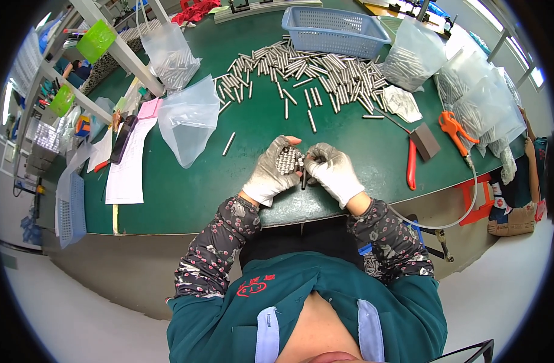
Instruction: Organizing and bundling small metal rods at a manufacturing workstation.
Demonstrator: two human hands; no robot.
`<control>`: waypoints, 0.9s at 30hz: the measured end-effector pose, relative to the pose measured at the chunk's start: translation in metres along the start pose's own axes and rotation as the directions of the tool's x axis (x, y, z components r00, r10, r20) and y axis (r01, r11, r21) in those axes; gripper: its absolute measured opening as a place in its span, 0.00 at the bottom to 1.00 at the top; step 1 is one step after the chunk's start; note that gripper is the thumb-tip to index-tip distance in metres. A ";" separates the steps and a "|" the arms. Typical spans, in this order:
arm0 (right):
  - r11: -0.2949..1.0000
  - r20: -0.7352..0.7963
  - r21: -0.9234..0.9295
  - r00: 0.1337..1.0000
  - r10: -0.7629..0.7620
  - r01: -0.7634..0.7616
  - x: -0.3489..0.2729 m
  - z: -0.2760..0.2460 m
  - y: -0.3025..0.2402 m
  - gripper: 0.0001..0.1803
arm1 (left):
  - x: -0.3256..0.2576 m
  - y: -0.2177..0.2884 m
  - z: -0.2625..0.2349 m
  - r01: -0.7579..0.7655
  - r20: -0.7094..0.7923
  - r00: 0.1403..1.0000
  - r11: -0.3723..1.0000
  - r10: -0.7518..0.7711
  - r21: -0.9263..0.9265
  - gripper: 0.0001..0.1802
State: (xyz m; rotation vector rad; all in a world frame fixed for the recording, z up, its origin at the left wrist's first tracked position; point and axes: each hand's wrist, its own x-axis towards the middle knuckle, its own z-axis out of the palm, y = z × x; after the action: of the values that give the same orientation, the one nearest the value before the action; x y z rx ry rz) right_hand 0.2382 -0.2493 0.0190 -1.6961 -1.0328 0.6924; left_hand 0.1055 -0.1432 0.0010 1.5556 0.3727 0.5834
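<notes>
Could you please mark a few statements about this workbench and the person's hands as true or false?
1. The left hand holds a bundle of small metal rods. True.
2. The right hand is bare. False: both hands wear pale work gloves.
3. A blue plastic basket stands at the far side of the green table, behind the loose pile of metal rods. True.
4. The orange-handled pliers lie to the person's left. False: they lie to the right, near the clear bags of rods.
5. A dark slim tool stands between the two hands. True.
</notes>
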 end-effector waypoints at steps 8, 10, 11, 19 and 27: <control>0.997 -0.039 -0.078 0.999 -0.011 0.008 -0.003 -0.002 -0.006 0.08 | 0.002 -0.006 -0.001 -0.050 -0.023 0.998 0.995 0.053 0.092 0.34; 0.979 -0.002 -0.204 1.000 -0.008 0.007 -0.002 -0.001 -0.001 0.08 | 0.001 -0.006 0.002 -0.031 -0.034 0.999 0.999 0.032 0.030 0.32; 0.979 -0.001 -0.203 1.000 -0.007 0.006 -0.003 -0.001 -0.001 0.08 | 0.001 -0.005 0.002 -0.030 -0.035 0.999 0.999 0.031 0.030 0.32; 0.798 0.079 -0.599 0.997 -0.024 0.066 -0.005 -0.014 -0.017 0.13 | 0.001 -0.006 -0.002 -0.015 -0.009 1.000 0.997 0.016 0.071 0.33; 0.831 0.090 -0.496 0.966 -0.241 0.253 -0.004 -0.011 -0.011 0.12 | -0.001 0.000 -0.001 0.010 0.001 1.000 0.999 -0.010 0.048 0.34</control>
State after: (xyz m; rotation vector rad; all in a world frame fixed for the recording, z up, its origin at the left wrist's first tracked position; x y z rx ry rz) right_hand 0.2419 -0.2566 0.0332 -1.9433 -1.5186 0.2796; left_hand 0.1044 -0.1431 0.0013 1.5991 0.3962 0.5689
